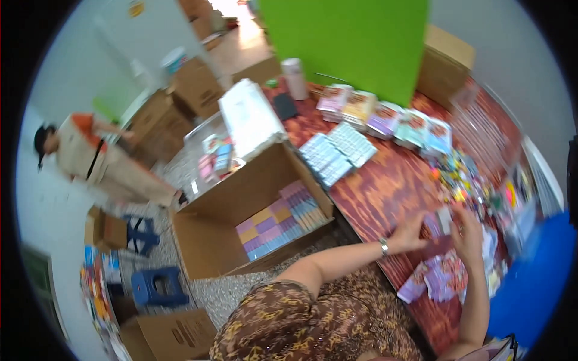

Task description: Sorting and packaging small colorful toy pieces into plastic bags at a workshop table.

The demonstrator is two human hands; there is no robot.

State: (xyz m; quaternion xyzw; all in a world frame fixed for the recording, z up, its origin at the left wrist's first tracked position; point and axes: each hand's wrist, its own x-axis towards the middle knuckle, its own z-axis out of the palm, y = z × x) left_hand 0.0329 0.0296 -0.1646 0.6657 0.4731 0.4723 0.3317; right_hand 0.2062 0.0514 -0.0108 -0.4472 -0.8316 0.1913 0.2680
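Note:
Over the right-hand side of the red patterned table, my left hand grips a small purple packet by its near side. A white piece stands at the packet's other end. My right hand is beside that end with its fingers bent together; what they pinch is too blurred to tell. Below my hands lie flat purple printed packets, overlapping one another. Past my right hand spreads a heap of small colourful trinkets.
Printed packs in stacks line a green partition. Pale blue boxes sit nearer. Left of the table, an open carton holds rows of small boxes. Blue stools stand on the floor; a person is at far left.

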